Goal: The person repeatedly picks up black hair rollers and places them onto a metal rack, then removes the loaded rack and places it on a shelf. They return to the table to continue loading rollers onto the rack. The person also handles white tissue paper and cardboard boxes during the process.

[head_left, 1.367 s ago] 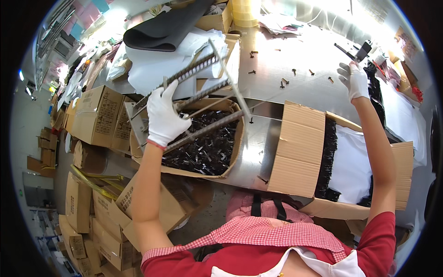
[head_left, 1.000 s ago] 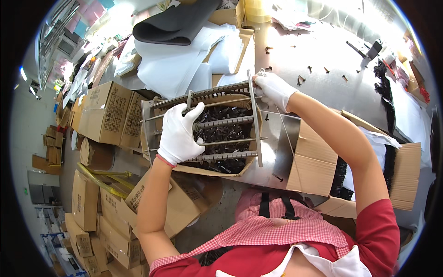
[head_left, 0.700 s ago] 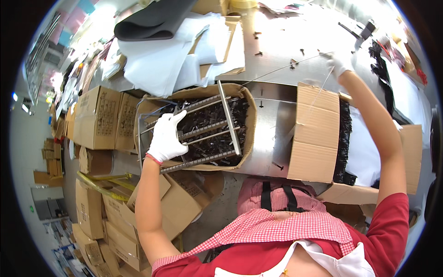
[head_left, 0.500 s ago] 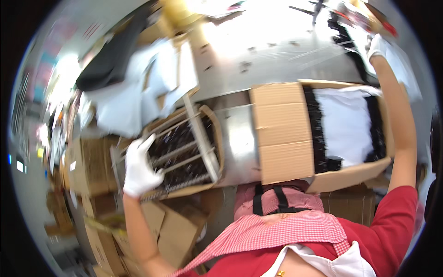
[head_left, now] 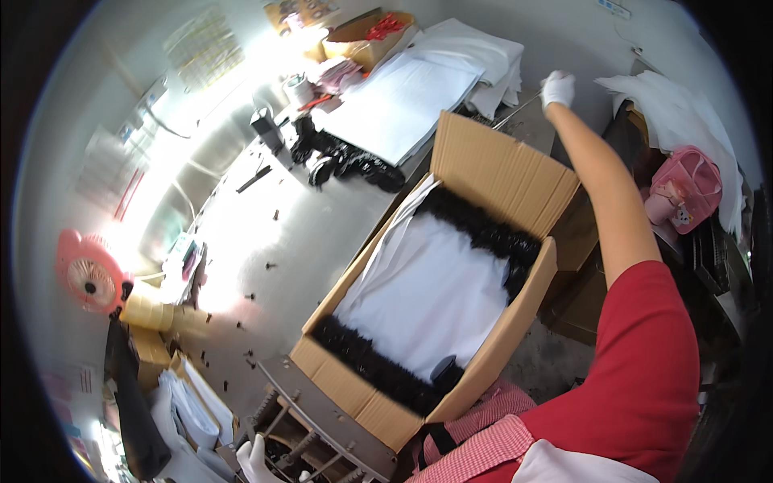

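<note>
Hands, gloved, now spread wide apart.
Right hand (head_left: 557, 87) has left the metal rod rack (head_left: 310, 439), apparently pinching a thin rod beyond the open brown cardboard box (head_left: 499, 173); left hand (head_left: 256, 460) still grips the rack.

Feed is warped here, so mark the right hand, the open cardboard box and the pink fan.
right hand (head_left: 557, 87), head view, on the white glove's back.
open cardboard box (head_left: 503, 165), head view, on its raised flap.
pink fan (head_left: 88, 275), head view, on its round grille.

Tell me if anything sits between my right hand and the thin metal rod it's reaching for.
Nothing visible does. The right hand is already at the end of the rod, past the far flap of the open cardboard box.
</note>
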{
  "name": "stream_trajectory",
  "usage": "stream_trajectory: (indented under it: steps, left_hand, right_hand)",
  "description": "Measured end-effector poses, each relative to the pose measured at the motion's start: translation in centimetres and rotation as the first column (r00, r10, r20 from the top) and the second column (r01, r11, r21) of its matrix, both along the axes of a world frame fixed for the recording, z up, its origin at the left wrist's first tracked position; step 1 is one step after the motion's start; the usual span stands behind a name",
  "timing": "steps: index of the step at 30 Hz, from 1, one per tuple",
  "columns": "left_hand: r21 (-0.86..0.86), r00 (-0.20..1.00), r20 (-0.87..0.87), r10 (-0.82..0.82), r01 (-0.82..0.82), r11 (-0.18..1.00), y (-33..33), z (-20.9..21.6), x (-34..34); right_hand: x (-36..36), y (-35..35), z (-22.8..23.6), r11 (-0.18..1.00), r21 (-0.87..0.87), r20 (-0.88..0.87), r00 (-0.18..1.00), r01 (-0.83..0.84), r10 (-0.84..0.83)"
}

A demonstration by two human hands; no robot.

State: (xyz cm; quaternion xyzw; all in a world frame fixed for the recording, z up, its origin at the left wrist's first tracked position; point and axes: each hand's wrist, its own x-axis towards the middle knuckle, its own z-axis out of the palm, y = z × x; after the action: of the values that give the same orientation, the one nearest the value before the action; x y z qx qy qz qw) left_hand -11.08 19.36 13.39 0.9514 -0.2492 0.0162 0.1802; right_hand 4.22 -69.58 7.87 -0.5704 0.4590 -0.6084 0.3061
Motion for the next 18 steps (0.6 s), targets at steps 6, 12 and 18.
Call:
stream_trajectory:
  steps: [6,12,18]
  left_hand:
    - [0.023,0.989,-0.040,-0.142,0.143,0.989,-5.9,0.7,1.4]
    - [0.023,0.955,-0.022,-0.297,0.298,0.954,-10.5,1.2,2.3]
    - [0.129,0.780,0.098,-0.617,0.605,0.786,-19.7,-0.3,2.0]
  right_hand:
    - [1.7,4.2,-2.4,0.462,0.726,-0.141,0.548,-0.509,0.825]
    - [-6.0,18.9,5.9,0.496,-0.025,-0.395,0.464,-0.868,0.793]
    - [-25.7,41.9,7.3,-0.004,-0.327,-0.884,0.304,-0.945,0.355]
